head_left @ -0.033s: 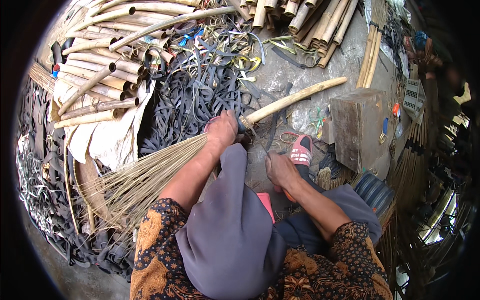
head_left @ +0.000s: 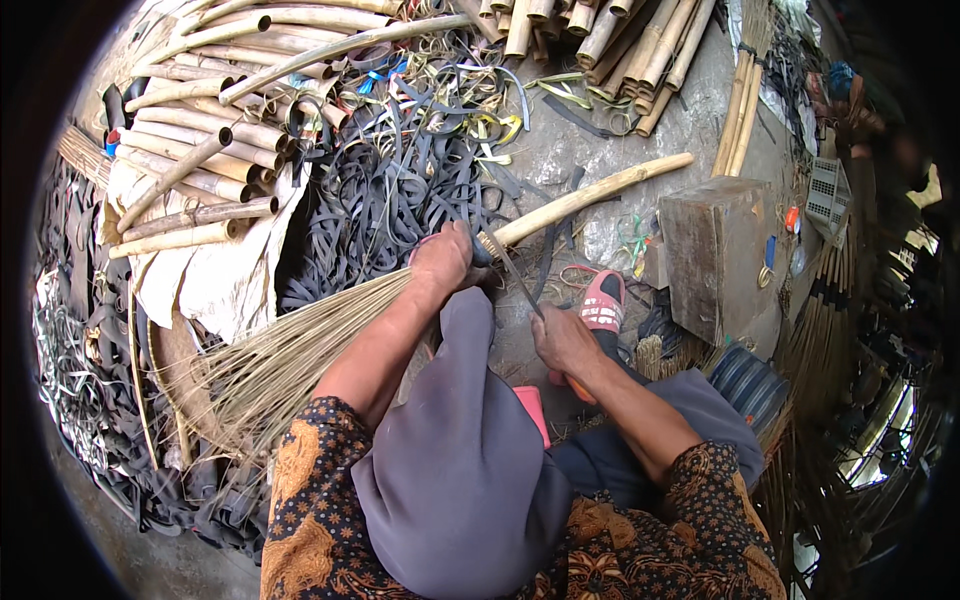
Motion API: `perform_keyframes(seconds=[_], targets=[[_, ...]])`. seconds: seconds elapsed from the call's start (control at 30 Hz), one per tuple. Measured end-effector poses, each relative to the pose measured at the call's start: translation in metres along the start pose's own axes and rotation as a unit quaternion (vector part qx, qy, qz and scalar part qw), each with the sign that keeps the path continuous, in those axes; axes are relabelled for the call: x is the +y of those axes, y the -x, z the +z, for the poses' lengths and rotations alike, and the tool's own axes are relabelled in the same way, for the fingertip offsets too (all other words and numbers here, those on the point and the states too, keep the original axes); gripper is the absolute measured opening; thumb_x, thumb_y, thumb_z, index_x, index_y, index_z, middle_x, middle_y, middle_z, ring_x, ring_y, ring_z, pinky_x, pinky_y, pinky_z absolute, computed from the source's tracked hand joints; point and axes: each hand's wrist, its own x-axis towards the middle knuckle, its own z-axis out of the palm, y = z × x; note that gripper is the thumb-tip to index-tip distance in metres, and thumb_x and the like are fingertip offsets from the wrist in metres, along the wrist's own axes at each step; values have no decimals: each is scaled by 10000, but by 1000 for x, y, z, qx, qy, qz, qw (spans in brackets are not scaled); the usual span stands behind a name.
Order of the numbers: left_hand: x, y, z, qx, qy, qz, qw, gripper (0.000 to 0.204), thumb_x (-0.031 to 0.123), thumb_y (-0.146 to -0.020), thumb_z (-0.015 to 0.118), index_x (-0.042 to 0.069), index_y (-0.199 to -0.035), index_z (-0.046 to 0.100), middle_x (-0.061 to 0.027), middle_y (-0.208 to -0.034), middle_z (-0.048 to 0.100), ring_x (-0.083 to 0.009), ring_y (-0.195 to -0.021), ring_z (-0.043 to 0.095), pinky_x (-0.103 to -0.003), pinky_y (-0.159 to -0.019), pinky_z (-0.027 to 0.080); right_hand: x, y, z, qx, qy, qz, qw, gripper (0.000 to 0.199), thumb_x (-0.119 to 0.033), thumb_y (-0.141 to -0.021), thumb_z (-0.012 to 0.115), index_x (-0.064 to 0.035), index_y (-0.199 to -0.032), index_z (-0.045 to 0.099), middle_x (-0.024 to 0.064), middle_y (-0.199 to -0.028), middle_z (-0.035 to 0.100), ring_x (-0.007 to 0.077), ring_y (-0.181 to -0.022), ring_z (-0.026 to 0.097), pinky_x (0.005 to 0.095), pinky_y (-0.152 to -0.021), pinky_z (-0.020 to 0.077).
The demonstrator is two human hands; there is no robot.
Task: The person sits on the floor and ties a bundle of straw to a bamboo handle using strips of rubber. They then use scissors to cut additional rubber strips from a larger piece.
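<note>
Lying in a heap at the upper left, bamboo poles point(head_left: 185, 160) rest on a pale sheet point(head_left: 235, 275). Below them, a bunch of thin, tan sticks point(head_left: 300, 340) spreads out like a fan. Some of its far tips get lost among the dark scraps behind them. Next comes a big pile of black strips point(head_left: 370, 215).

The left hand point(head_left: 442, 260) is curled tight around the narrow end of the sticks. We look down on its back, so most of its fingers are hidden. A bit of pink peeks out beside it, too small to make out.

Just past this hand, a light wooden pole point(head_left: 595, 198) points up and to the right, in line with the sticks. A long, thin blade point(head_left: 518, 277) slants down from the pole's near end. I cannot tell if its tip touches anything.

The right hand point(head_left: 565, 342) is closed in a fist on the low end of the blade. An orange end point(head_left: 580, 391) pokes out under the fist. Grey cloth point(head_left: 460, 440) covers part of a pink thing point(head_left: 533, 412), so its shape is hard to tell. The far right is dark and blurry.
</note>
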Motion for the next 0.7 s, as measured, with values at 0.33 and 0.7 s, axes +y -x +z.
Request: perform_keyframes(seconds=[0.33, 0.7], targets=[[10, 2, -1, -80, -19, -23, 996, 307, 210, -894, 695, 23, -1121, 610, -221, -962, 750, -394, -882, 754, -475, -766, 604, 13, 6, 15, 76, 1, 37, 996, 309, -256, -1035, 514, 42, -1010, 590, 338, -831, 662, 535, -865, 660, 602, -773, 502], [14, 6, 3, -11, -49, -31, 998, 292, 230, -908, 690, 22, -1087, 589, -216, -964, 729, -374, -896, 750, -462, -769, 610, 14, 1, 8, 147, -23, 74, 986, 336, -268, -1042, 487, 48, -1073, 598, 372, -878, 668, 557, -897, 658, 619, -834, 507]])
